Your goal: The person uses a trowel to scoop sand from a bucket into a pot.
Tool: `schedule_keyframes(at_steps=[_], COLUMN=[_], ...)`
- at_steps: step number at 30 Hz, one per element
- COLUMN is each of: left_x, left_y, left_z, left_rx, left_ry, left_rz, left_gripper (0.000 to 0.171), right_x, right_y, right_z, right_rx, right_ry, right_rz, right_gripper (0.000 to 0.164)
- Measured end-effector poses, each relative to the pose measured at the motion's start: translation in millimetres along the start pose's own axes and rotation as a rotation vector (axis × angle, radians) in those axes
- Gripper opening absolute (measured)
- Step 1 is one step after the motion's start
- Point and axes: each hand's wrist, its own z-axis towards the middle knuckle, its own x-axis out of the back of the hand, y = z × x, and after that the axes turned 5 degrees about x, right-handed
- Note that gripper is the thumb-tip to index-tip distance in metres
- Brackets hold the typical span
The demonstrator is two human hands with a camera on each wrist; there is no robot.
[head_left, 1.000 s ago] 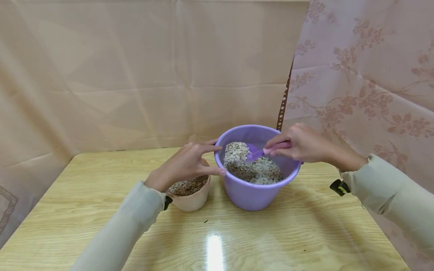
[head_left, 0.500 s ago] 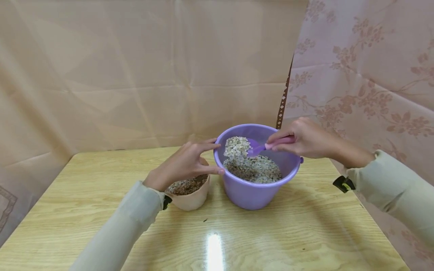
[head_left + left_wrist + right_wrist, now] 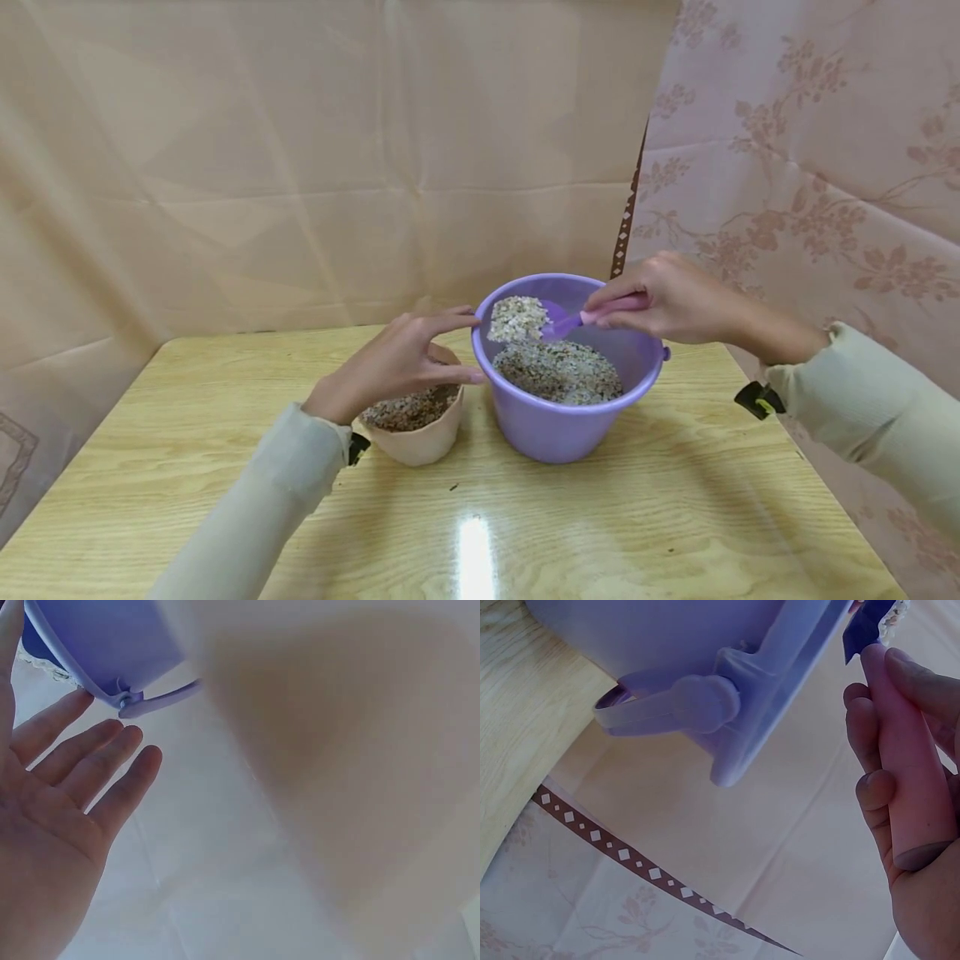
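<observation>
Okay, right hand [image 3: 675,304] pinches scoop [image 3: 561,327] by handle [image 3: 913,761], ten o'clock over bucket [image 3: 555,437]; left hand [image 3: 397,367] at nine, fingers spread. Scoop's likely light, stiff, spill-prone; best held level by handle.

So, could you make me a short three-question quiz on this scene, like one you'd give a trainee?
1. Which hand grips the scoop by its pink handle?
2. True or false: the scoop is empty.
3. Fill the gap: the beige pot stands to the ____ of the purple bucket, as the person sees it.

Key:
1. The right hand.
2. False: it carries a heap of pale grains.
3. Left.
</observation>
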Motion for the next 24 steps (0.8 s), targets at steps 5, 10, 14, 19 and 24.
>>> schedule_keyframes(at_steps=[5,10,14,19,24], left_x=[4.4,5.5,5.5,8.0,11.8], left_y=[-3.9,-8.9,-14.4,-22.4,-30.6], left_z=[-6.7,-13.4,-18.4,-24.3,-35.1], left_rx=[-0.004,-0.002,0.002,-0.002,0.04], left_ry=[0.031,0.033,0.025,0.035,0.041], left_rz=[0.074,0.075,0.08,0.152,0.195], left_gripper=[0.077,0.07,0.049,0.041,0.06], right_x=[-0.8,-3.5,-6.0,-7.3,-7.9], right_y=[-2.8,-3.8,-5.2,-7.6,-9.5], right_z=[7.8,13.6,16.4,17.8,20.3], right_rx=[0.018,0.035,0.047,0.06,0.08], right_ry=[-0.01,-0.007,-0.007,0.004,0.018], right_rz=[0.003,0.005,0.008,0.026,0.028], right_gripper=[0.018,0.017,0.018,0.019,0.02])
